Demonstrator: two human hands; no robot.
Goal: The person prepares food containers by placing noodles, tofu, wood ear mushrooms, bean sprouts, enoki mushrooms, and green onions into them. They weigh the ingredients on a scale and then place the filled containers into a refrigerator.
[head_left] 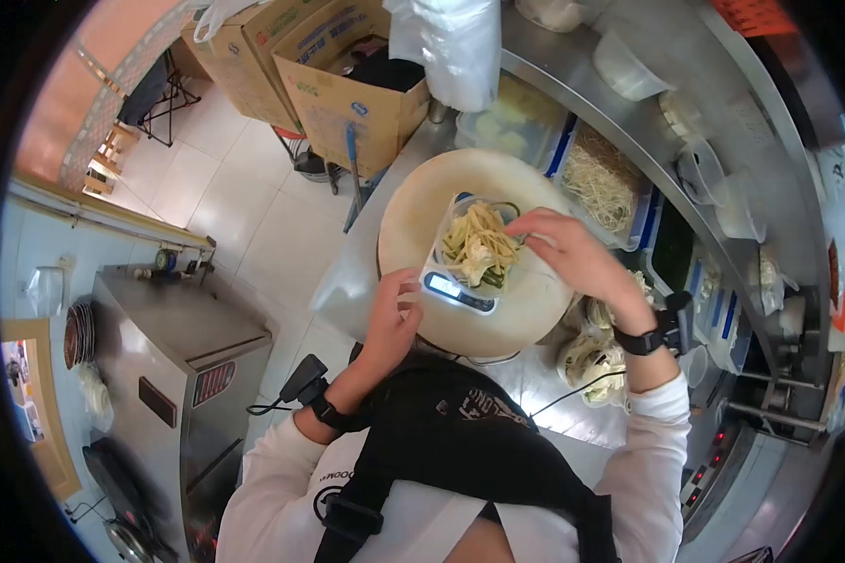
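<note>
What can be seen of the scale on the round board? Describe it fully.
The scale is a small, flat, pale unit with a dark front strip and a lit bluish display. It sits on the round pale chopping board, carrying a clear container of yellowish strips and some green pieces. The left hand rests at its near corner; the right hand reaches over the food.

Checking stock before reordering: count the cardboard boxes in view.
2. One cardboard box stands open beside the counter's far end, printed in blue; a second box sits just left of it, touching. Others may be hidden beyond the frame.
</note>
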